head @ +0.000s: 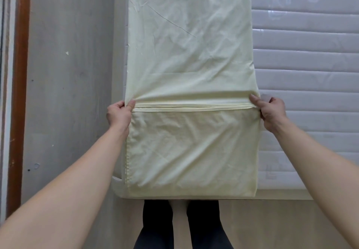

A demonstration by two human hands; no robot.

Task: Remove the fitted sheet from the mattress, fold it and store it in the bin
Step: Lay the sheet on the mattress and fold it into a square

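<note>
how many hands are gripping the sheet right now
2. The left hand pinches the left end of the sheet at its folded edge; the right hand pinches the right end of the same edge, over the mattress.

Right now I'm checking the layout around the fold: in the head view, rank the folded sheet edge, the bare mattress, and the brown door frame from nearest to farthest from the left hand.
1. Folded sheet edge: pinched by the left hand, at the sheet's left side.
2. Brown door frame: off to the far left, across the grey floor.
3. Bare mattress: on the right, past the full width of the sheet.
</note>
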